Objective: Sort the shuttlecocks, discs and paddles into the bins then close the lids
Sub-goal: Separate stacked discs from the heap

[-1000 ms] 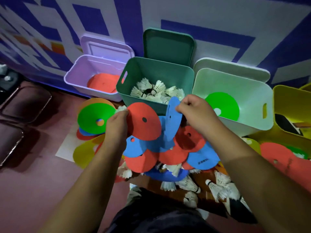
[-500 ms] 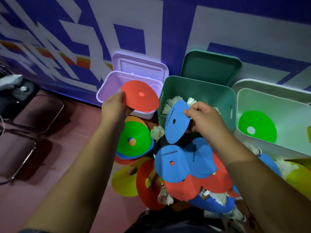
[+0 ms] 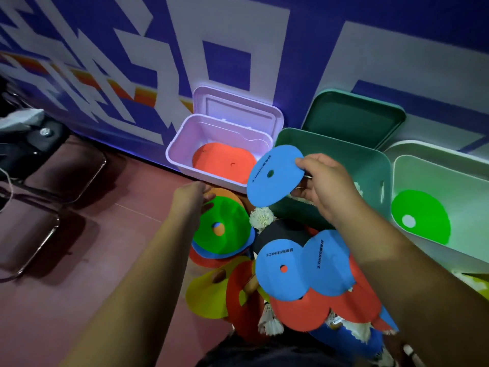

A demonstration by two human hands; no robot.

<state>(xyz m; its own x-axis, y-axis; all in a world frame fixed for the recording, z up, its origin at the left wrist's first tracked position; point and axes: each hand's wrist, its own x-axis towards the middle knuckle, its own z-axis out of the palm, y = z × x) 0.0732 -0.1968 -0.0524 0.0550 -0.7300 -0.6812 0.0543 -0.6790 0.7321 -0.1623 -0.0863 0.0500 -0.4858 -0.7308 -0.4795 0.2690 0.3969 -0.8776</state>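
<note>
Now my right hand [image 3: 326, 190] pinches a flat round blue disc [image 3: 272, 176] by its edge. Left hand [image 3: 191, 201] — slack, holding nothing.

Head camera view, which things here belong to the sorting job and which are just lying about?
Job: blue disc in the right hand; left hand by the green disc; lilac bin, teal bin, white bin; shuttlecock; floor pile of discs.
Lying about: metal-framed chair; dark gear at far left.
</note>
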